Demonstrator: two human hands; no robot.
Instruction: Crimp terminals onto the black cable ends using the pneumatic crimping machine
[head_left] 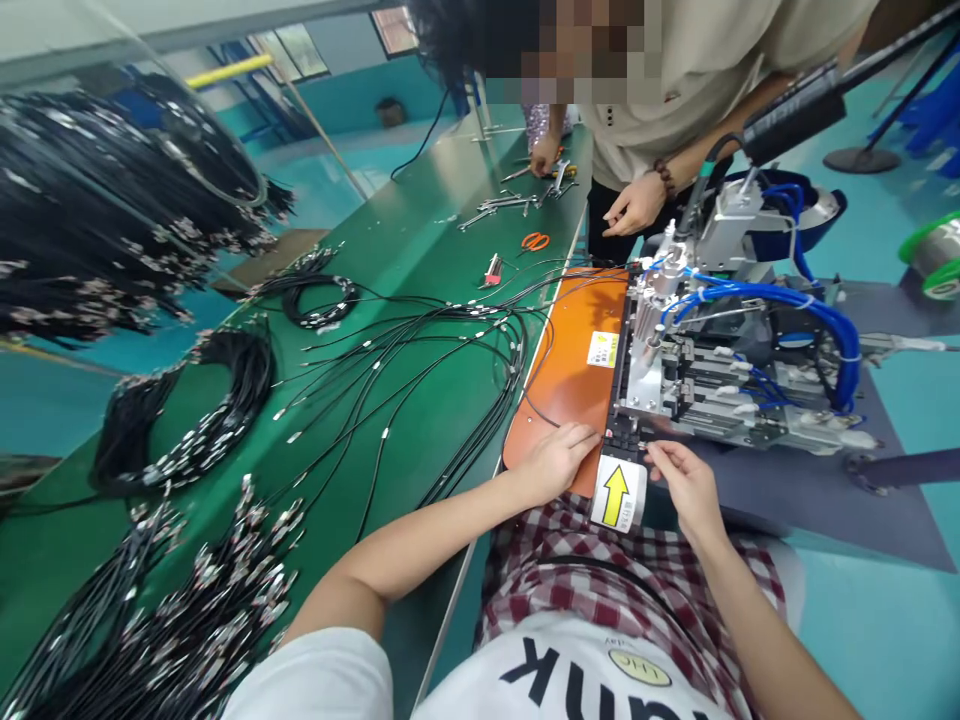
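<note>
My left hand [559,462] rests at the near end of the orange board [574,312], with its fingers closed around the end of a thin black cable [541,412]. Its fingertips are against the dark track [622,436] at the front of the machine [646,385]. On the other side of that track, my right hand [688,487] has thumb and finger pinched together; whatever is between them is too small to name. A white label with a yellow arrow [616,497] sits just below the track, between both hands.
Black cables [386,400] spread over the green table [420,235], with coiled bundles [259,385] at left. Orange-handled scissors [535,242] and several wrenches [510,203] lie farther back. Another person [637,205] stands across the machine. Blue air tubes [787,292] arch over it. Hanging cables [97,190] fill the upper left.
</note>
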